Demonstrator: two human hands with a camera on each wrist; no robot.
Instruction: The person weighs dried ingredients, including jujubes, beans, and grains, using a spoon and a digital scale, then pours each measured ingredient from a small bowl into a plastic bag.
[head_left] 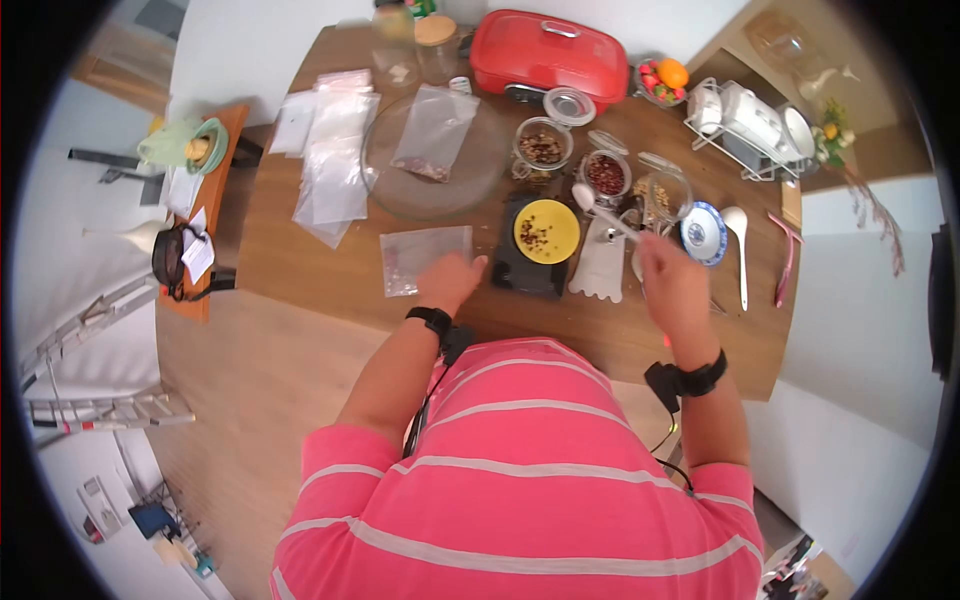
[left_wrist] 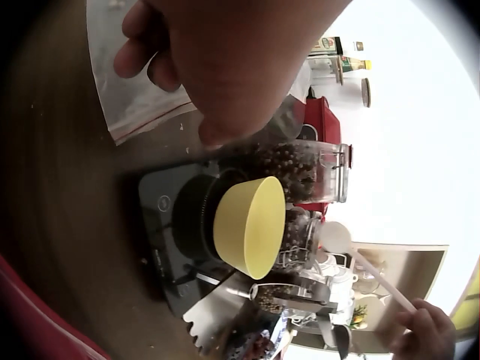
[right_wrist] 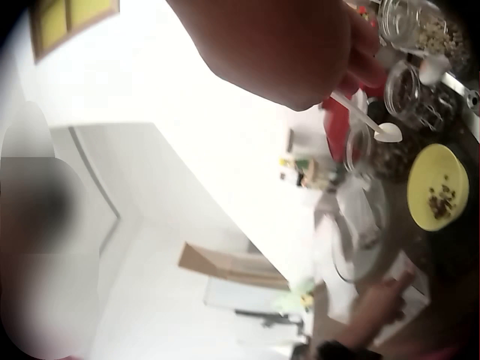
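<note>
My right hand grips the handle of a white spoon, held up beside the open jar of red beans. A yellow bowl with some dark red and brown pieces in it stands on a black scale. Left of the scale, my left hand rests at a clear plastic bag, its fingers loosely bent in the left wrist view. Another open jar holds mixed brown pieces, and a third jar stands at the right.
Behind are a red cooker and a fruit bowl. A round glass tray with a bag on it and more plastic bags lie at the left. A blue-patterned dish, a white ladle and a dish rack are at the right.
</note>
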